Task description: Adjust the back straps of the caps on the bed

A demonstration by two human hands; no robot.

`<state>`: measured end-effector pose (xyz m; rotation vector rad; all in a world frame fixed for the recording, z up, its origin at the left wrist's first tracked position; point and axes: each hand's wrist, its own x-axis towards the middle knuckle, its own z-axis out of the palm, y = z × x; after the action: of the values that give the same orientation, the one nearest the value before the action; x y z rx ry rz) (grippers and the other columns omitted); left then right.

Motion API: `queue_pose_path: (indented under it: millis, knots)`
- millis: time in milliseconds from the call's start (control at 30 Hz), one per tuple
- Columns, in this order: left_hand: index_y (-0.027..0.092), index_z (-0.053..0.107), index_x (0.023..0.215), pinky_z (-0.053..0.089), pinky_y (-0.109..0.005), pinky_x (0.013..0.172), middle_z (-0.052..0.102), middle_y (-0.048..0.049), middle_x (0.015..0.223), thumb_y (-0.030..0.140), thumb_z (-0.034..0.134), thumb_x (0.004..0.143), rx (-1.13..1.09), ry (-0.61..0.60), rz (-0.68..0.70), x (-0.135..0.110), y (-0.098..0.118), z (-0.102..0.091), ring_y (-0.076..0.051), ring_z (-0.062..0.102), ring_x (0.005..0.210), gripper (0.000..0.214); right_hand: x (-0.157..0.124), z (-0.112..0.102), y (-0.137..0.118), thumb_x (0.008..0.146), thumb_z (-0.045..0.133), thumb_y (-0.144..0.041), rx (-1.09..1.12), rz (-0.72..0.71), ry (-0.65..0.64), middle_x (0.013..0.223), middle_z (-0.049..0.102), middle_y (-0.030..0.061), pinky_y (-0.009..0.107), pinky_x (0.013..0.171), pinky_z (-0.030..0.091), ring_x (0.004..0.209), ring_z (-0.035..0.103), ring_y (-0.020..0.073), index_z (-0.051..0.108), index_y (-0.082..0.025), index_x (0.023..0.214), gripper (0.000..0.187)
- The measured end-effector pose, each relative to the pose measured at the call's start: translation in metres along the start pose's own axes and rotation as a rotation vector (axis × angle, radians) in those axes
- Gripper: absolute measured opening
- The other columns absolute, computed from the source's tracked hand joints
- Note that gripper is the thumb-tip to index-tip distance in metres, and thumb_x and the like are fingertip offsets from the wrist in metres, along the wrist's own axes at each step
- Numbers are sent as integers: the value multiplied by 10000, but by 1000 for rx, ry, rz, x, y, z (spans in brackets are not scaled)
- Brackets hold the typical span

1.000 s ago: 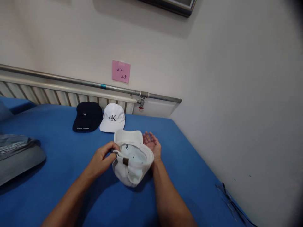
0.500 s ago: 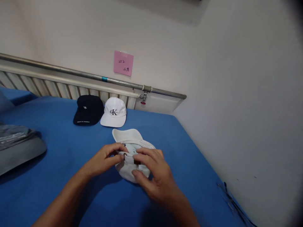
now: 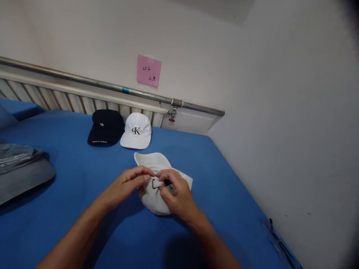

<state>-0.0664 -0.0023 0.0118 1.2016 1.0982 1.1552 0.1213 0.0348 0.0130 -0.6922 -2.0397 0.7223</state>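
A white cap [image 3: 155, 203] lies on the blue-covered surface, its back toward me and its brim pointing away. At its rear is an adjusting strap [image 3: 158, 183] with a brass-coloured buckle [image 3: 153, 183]. My left hand [image 3: 130, 185] pinches the cap's edge just left of the buckle. With thumb and fingers, my right hand [image 3: 177, 192] grips the strap to the right of the buckle. Those fingers hide part of the strap and of the cap's back opening.
Near the radiator [image 3: 75, 101] stand a black cap [image 3: 106, 127] and a white cap with CK lettering [image 3: 136, 131]. A grey cap [image 3: 24, 175] lies at the left. Glasses [image 3: 276, 237] rest by the right edge, along the wall. A pipe [image 3: 98, 85] runs above.
My right hand has closed from spread fingers into a pinch on the strap, moving nearer my left. The strap now lifts and bends at the buckle.
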Motion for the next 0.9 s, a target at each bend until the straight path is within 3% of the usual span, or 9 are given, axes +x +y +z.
queue_pose_path:
  millis: [167,300,367,433,533,700,900]
  knots:
    - [171,675,954,410,-225,574,585,-2,739,401,590,847,28,-59,-65,3,-4,-5,-130,505,634,268,1,-3,11,789,516,-148,260,197,49,954,668,45,319,858,457,932,615,178,566,-208,781,79]
    - [181,654,1073,443,-259,710,641,-33,945,345,702,759,107,-198,-136,3,-6,-4,-177,563,831,358,0,-16,15,719,657,-188,467,216,-188,1083,670,49,355,929,448,1060,604,217,644,-227,927,213]
    - [185,651,1092,430,-261,722,642,-34,970,313,686,763,163,-219,-157,3,-5,-3,-185,558,855,354,-2,-22,16,722,648,-200,571,219,-129,1101,660,42,344,900,468,1036,609,204,639,-239,953,235]
    - [169,675,1016,401,-248,666,631,-21,870,313,643,791,237,-236,-168,2,-4,-1,-168,535,778,269,-5,-24,15,746,607,-187,496,247,-6,978,661,28,295,783,488,884,618,164,636,-235,916,179]
    - [140,699,899,372,-240,624,616,-20,786,352,608,818,261,-270,-180,2,-2,1,-150,505,703,244,-10,-18,10,744,579,-138,168,234,-25,768,605,3,246,621,451,665,553,121,644,-211,859,151]
    - [143,724,871,410,-249,648,655,-45,810,366,588,827,205,-265,-104,3,-4,6,-175,558,742,264,-15,-2,3,734,602,-152,-32,189,-8,824,610,29,234,602,469,690,564,127,636,-190,856,132]
    - [153,714,782,393,-241,617,652,-29,753,292,559,826,437,-199,23,2,-6,15,-166,567,699,213,-18,2,5,715,567,-117,-168,193,-14,829,617,39,245,625,474,722,576,145,629,-181,856,166]
